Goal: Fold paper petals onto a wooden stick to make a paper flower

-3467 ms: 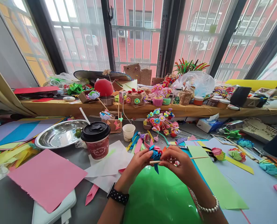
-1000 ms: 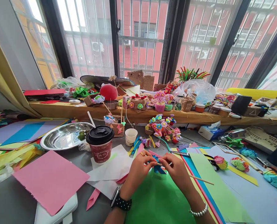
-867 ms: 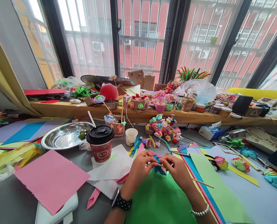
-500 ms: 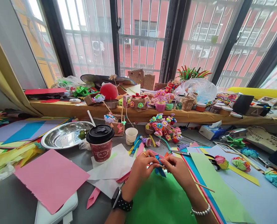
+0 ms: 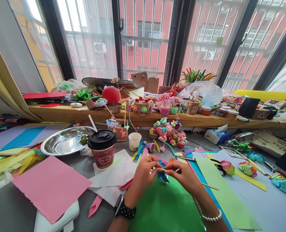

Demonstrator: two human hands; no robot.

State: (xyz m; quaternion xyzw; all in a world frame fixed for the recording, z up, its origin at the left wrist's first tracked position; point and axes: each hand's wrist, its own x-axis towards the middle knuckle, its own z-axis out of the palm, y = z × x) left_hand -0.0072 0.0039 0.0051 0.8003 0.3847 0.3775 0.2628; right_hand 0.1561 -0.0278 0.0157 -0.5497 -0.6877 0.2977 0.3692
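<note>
My left hand [image 5: 144, 172] and my right hand [image 5: 181, 174] meet in the middle, fingertips pinched together on a small piece of folded blue paper [image 5: 162, 176]. A thin wooden stick [image 5: 210, 186] sticks out beyond my right wrist; it seems to run behind that hand to the fingertips, where a pale bit of it shows. Just what each fingertip presses is partly hidden. Below the hands lies a glossy green sheet [image 5: 167, 209]. Pink, blue and yellow paper strips [image 5: 139, 151] are just beyond my left hand.
A lidded red cup with a straw [image 5: 101, 148] stands left of my hands, near a metal plate [image 5: 51, 149] and a white paper cup [image 5: 134, 141]. Pink paper [image 5: 52, 190] lies front left. At right are green paper [image 5: 227, 193], scissors [image 5: 220, 167] and paper flowers [image 5: 247, 169].
My right-hand fingers have shifted slightly, straightening and closing in towards my left fingertips. The blue paper has turned a little between them. The view has shifted slightly.
</note>
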